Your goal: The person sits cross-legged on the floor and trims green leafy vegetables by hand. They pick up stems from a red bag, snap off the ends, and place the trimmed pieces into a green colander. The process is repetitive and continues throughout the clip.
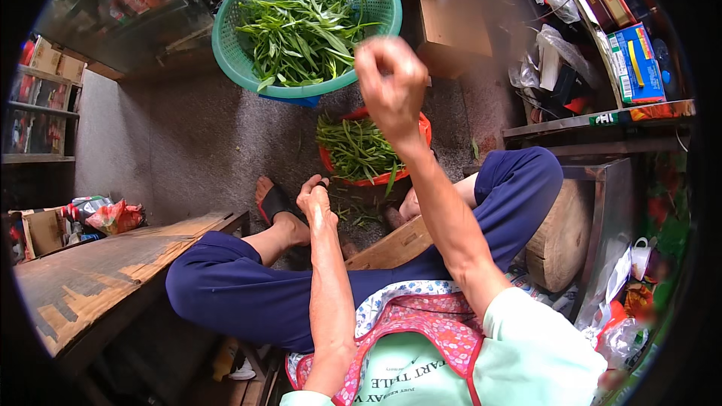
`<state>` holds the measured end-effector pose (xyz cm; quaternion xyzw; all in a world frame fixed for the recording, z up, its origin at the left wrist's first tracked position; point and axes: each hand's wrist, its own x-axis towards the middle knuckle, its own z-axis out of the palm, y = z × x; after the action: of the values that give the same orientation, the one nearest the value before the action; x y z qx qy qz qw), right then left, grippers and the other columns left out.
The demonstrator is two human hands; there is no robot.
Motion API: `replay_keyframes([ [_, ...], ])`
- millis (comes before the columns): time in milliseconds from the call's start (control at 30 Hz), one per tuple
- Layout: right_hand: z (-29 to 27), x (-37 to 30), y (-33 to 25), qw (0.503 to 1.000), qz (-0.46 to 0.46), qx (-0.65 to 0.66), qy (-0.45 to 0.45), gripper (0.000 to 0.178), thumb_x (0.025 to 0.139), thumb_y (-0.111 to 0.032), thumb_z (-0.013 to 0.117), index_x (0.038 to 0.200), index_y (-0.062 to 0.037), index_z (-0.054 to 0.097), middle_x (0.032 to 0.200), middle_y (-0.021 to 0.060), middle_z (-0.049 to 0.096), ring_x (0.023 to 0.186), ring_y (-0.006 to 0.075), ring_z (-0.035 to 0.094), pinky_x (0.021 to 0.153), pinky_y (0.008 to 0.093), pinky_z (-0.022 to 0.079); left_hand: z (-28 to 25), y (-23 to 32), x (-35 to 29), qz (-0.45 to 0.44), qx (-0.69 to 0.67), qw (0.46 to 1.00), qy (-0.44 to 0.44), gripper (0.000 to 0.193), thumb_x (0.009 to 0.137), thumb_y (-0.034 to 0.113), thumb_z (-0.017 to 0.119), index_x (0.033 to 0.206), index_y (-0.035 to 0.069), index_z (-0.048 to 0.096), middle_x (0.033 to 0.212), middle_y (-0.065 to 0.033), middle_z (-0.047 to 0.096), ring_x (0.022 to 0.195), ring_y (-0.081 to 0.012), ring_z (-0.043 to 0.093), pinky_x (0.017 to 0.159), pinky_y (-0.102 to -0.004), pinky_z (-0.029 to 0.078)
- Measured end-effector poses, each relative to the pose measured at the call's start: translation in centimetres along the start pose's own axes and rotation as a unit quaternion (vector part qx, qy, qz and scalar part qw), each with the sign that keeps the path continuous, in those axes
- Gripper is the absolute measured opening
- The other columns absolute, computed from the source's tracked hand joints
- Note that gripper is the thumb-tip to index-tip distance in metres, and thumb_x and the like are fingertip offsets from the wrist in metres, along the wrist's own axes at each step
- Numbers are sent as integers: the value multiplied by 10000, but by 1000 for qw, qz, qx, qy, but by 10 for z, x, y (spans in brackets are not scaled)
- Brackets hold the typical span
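Observation:
A green plastic colander basket holds a heap of long leafy greens. By its right rim, my right hand is raised with fingers curled, somewhat blurred; whatever it may grip is hidden. Below that hand, a red plastic bag lies spread around a pile of green stems and leaves. My left hand is low, left of the bag, its fingers closed together. Something small and black shows at its fingertips; anything else in them cannot be made out.
Scraps of leaf lie on the dark floor between my feet. A brown cardboard box stands right of the basket. A worn wooden bench is at left, a cluttered shelf at right. A wooden board lies between my legs.

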<state>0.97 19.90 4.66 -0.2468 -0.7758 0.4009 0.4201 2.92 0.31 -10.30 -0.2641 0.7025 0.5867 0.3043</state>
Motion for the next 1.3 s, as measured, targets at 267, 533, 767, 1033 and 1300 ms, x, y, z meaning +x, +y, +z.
replay_keyframes([
  [267,-22,-149,178,914,188,-230,-276,193,774,-205,720,912,-75,759,1064,103,656,983,317,661,873,402,515,8,-3,-2,-26,-69,991,-109,186,901,123,686,1067,50,726,933,-32,709,821,-124,672,625,-239,475],
  [533,-44,-67,75,916,152,16,-372,272,806,-266,716,966,-51,764,824,121,716,737,188,686,680,326,537,24,34,-41,165,-80,951,-248,281,912,75,704,1180,3,656,1048,-68,710,932,-126,673,766,-228,509],
  [767,-27,-69,48,814,338,271,-388,175,843,-125,688,859,44,732,734,61,708,639,104,654,617,260,541,15,38,-50,220,-68,933,-278,244,914,89,703,1118,-39,664,940,-61,704,829,-96,657,711,-252,531],
  [1033,-48,-74,57,816,380,236,-367,395,918,-234,710,1220,11,644,956,38,710,799,75,644,721,231,538,1,42,-44,25,-225,947,-227,180,907,193,737,1005,45,716,767,3,665,668,-88,624,627,-233,517],
  [1300,-67,-108,64,801,392,263,-368,262,875,-99,750,1113,1,703,932,45,729,790,73,656,733,223,538,0,40,-38,18,-257,945,-201,228,925,180,707,1121,71,666,899,-10,688,733,-112,647,635,-251,494],
])
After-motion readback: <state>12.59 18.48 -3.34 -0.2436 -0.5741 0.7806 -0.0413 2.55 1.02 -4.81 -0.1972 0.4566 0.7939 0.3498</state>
